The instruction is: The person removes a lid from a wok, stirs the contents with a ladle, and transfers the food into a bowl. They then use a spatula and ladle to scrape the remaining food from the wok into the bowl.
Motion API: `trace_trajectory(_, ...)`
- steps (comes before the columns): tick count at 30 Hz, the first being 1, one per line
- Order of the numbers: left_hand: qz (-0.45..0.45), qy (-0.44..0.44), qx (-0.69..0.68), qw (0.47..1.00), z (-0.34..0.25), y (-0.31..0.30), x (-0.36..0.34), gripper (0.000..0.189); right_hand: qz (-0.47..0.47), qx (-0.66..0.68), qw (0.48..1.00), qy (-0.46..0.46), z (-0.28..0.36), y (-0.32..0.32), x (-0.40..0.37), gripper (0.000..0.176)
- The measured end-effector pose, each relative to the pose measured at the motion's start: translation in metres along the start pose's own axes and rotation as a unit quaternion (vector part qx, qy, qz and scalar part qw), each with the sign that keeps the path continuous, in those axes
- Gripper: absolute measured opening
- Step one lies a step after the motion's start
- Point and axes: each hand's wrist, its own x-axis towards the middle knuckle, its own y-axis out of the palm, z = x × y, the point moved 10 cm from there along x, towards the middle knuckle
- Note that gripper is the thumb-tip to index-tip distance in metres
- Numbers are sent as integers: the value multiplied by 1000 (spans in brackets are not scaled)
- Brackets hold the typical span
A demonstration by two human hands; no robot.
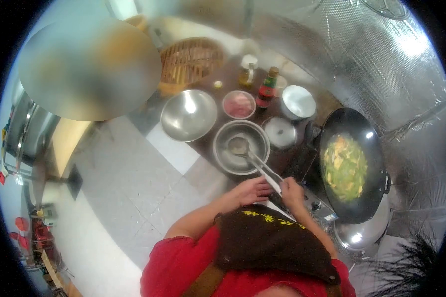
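My right hand (pixel 292 193) is closed round the handle of a metal ladle (pixel 257 161). The ladle's round head rests in a steel bowl (pixel 218 148) on the dark table. Just left of the handle, my left hand (pixel 254 191) has its fingers stretched out, with nothing seen in it. To the right, a black wok (pixel 376 153) on the stove holds green pieces mixed with yellow and orange bits (pixel 344 168).
Behind the bowl are a small bowl of pink food (pixel 239 105), a larger steel bowl (pixel 188 115), a red-labelled bottle (pixel 266 91), a white bowl (pixel 299 102) and a steel pot (pixel 281 132). A metal lid (pixel 359 236) lies below the wok.
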Motion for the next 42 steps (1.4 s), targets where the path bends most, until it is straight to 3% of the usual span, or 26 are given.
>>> trace_trajectory(6,-13,-14,-61,998,11,-13,11,30,-62,128,990,0,-21,-14,-5,19)
trace_trajectory(9,-14,-12,-69,997,12,-13,11,27,-38,280,959,33,-21,-12,-4,17)
trace_trajectory(17,-25,15,-50,998,23,-43,13,23,1,385,921,57,7,-9,8,17)
trace_trajectory(20,-17,31,0,999,11,-43,-1,36,19,415,905,93,6,-2,1,20)
trace_trajectory(23,-74,34,-11,997,-13,-15,-35,37,10,474,873,111,29,-24,-19,21)
trace_trajectory(26,-110,33,1,993,-19,-17,-48,36,-30,489,868,83,48,-73,-37,21)
trace_trajectory(28,-134,40,11,990,-16,-29,-55,34,-96,481,871,23,45,-114,-49,20)
trace_trajectory(34,-255,71,196,944,-48,-55,-109,38,-321,428,845,-17,-1,-213,-101,20)
trace_trajectory(39,-285,224,279,889,-80,-78,-145,45,-404,414,815,30,-62,-248,-129,28)
trace_trajectory(41,-308,359,427,771,-114,-84,-160,49,-415,420,805,58,-83,-257,-134,28)
trace_trajectory(42,-344,365,342,795,-117,-98,-165,52,-423,416,802,70,-91,-259,-137,28)
